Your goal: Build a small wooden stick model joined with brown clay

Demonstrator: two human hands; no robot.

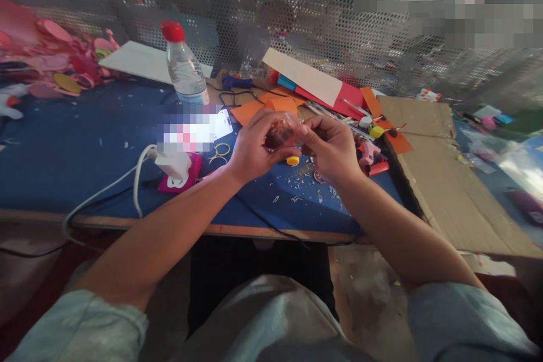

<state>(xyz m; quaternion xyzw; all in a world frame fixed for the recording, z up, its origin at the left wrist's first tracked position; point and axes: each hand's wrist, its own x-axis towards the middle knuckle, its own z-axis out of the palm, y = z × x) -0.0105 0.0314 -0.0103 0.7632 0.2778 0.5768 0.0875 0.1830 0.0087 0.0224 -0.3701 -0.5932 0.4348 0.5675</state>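
Note:
Above the blue table, my left hand (257, 144) curls around a small see-through plastic bag (283, 129) with something reddish showing in it. What is inside is too blurred to name. Thumb and fingers of my right hand (331, 144) pinch the bag's right edge. A small yellow cap (292, 161) lies on the table just below the hands. Pale shavings (297, 192) are scattered closer to me.
A water bottle (186, 70) with a red cap stands at the back left. A white charger (173, 165) sits in a pink power socket (195, 168), its cable looping over the edge. Orange paper (250, 106) and coloured card lie behind my hands; cardboard (458, 192) covers the right.

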